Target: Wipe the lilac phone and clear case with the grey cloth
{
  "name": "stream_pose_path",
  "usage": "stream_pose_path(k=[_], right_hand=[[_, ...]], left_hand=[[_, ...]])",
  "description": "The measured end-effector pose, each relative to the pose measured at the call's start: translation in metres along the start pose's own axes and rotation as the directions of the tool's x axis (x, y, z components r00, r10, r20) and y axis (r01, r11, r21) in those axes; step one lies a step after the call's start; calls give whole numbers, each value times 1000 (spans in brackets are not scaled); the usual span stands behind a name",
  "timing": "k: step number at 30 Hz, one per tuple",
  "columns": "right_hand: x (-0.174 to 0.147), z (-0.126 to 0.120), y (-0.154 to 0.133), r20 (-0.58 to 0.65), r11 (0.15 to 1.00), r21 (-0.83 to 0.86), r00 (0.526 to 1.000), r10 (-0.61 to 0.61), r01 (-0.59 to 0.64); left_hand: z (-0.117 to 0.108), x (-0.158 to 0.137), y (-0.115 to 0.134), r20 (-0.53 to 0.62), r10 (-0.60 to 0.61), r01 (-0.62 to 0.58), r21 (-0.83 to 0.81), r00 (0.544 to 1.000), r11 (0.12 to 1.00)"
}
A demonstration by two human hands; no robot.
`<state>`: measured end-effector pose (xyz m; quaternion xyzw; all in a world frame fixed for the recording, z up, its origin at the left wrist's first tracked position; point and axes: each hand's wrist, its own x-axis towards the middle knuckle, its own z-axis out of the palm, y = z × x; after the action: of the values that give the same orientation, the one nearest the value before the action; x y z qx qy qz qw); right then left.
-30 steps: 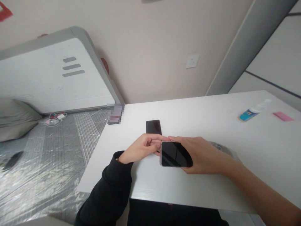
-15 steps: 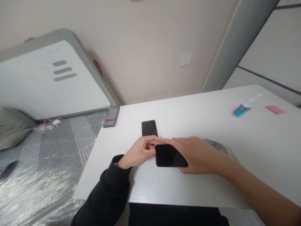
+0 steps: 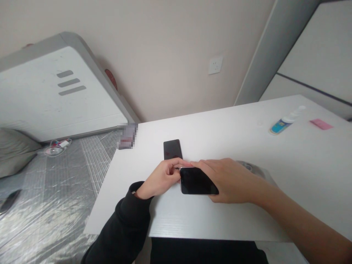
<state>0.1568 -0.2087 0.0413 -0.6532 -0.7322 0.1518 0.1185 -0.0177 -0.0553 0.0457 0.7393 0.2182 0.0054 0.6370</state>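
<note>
A smartphone point(image 3: 196, 182) with a dark screen is held tilted above the white table. My right hand point(image 3: 227, 179) wraps its right end, thumb side along the top edge. At the left end, my left hand point(image 3: 165, 176) has its thumb and fingers bent in against the phone's corner and upper edge; whether something small is pinched there is hidden. Behind my left fingers lies a second flat black phone-like slab point(image 3: 172, 148), its near end covered. Partly under my right wrist is a grey, clear-looking packet point(image 3: 255, 170).
A spray bottle point(image 3: 283, 124) with a blue label lies at the back right, beside a pink slip point(image 3: 321, 124). A blurred-out item point(image 3: 127, 135) sits at the table's left corner. A bed point(image 3: 63, 110) stands to the left, and a wall socket point(image 3: 215, 65) is behind.
The view has shifted slightly. Both hands keep the same hold on the phone, and nothing on the table has visibly moved.
</note>
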Motion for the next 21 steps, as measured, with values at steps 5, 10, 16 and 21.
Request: stream_pose_path(k=[5, 10, 16, 21], right_hand=[[-1, 2, 0, -41, 1000, -20, 999, -1, 0], [-1, 1, 0, -64, 1000, -22, 998, -12, 11], [-3, -2, 6, -85, 993, -16, 990, -117, 116], [-3, 1, 11, -128, 969, -168, 971, -203, 181]], left_hand=[[1, 2, 1, 2, -29, 29, 8, 1000, 1000], [1, 3, 3, -13, -46, 46, -4, 999, 999], [-4, 1, 2, 57, -96, 103, -130, 994, 986], [-1, 0, -1, 60, -148, 156, -169, 987, 973]])
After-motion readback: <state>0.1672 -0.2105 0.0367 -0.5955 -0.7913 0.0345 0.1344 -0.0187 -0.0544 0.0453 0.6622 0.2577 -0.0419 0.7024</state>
